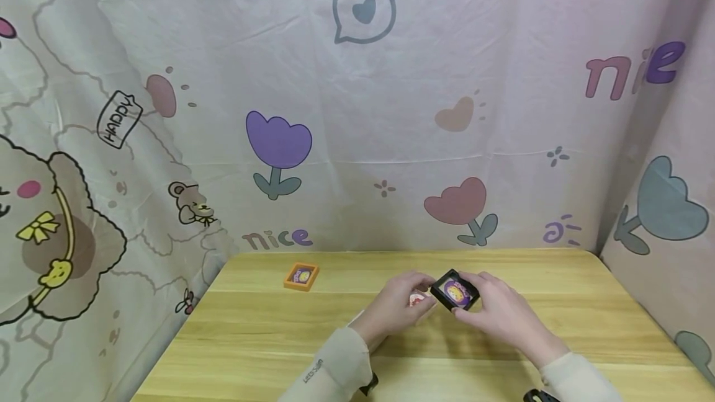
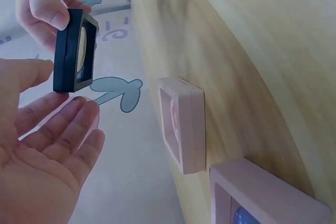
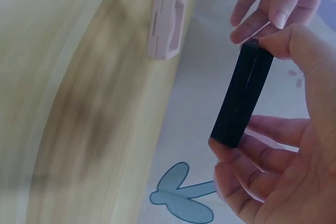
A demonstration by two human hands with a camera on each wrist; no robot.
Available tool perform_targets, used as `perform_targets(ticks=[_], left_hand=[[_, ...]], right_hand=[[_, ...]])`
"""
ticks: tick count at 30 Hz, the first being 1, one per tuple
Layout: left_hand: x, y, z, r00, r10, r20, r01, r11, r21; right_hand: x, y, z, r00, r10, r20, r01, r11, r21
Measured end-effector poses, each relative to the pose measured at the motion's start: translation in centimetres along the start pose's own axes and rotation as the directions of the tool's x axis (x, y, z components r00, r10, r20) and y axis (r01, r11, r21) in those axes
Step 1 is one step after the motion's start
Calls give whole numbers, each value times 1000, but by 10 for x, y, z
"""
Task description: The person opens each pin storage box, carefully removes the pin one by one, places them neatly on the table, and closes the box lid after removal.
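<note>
- Right hand grip pinched on black frame, held above desk.
- Left hand grip relaxed, fingers straight, just beside black frame.
- Pink frame on desk below.
- Orange frame well apart, far left.

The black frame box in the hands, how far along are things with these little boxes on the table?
Looks early. In hand: the right hand grips the black frame box above the table, with the open left hand beside it. A pink frame box and another pink one lie on the table near the hands. The orange box sits apart at the far left, untouched.
</note>
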State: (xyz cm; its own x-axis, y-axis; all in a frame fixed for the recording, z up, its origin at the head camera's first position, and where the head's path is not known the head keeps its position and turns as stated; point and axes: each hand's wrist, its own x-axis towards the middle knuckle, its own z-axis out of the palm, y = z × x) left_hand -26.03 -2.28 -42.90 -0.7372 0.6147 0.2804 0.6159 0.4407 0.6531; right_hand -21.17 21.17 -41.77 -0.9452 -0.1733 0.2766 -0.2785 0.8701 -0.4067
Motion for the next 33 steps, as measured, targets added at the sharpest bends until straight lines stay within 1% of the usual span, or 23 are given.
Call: perform_targets(ticks=[5, 8, 13, 18, 21, 28, 33], left_hand=[[-7, 1, -4, 1000, 8, -15, -10, 992, -128], [-13, 0, -8, 1000, -15, -12, 13, 985, -170], [-23, 0, -12, 999, -45, -7, 43, 983, -178], [-32, 2, -17, 998, -68, 0, 66, 968, -241], [-38, 3, -20, 997, -73, 6, 72, 965, -251], [-49, 3, -24, 999, -34, 0, 33, 972, -232], [-58, 2, -26, 1000, -21, -12, 17, 966, -257]], right_hand=[[-4, -9, -2, 1000, -22, -19, 23, 1000, 21], [-6, -14, -3, 999, -37, -27, 38, 999, 25], [-10, -24, -5, 997, -71, -36, 72, 997, 25], [-13, -33, -7, 992, -117, -38, 119, 992, 38], [-16, -38, -9, 990, -139, -38, 140, 989, 41], [-23, -44, -12, 980, -196, -32, 198, 979, 57], [-26, -46, -11, 964, -265, -35, 266, 961, 70]])
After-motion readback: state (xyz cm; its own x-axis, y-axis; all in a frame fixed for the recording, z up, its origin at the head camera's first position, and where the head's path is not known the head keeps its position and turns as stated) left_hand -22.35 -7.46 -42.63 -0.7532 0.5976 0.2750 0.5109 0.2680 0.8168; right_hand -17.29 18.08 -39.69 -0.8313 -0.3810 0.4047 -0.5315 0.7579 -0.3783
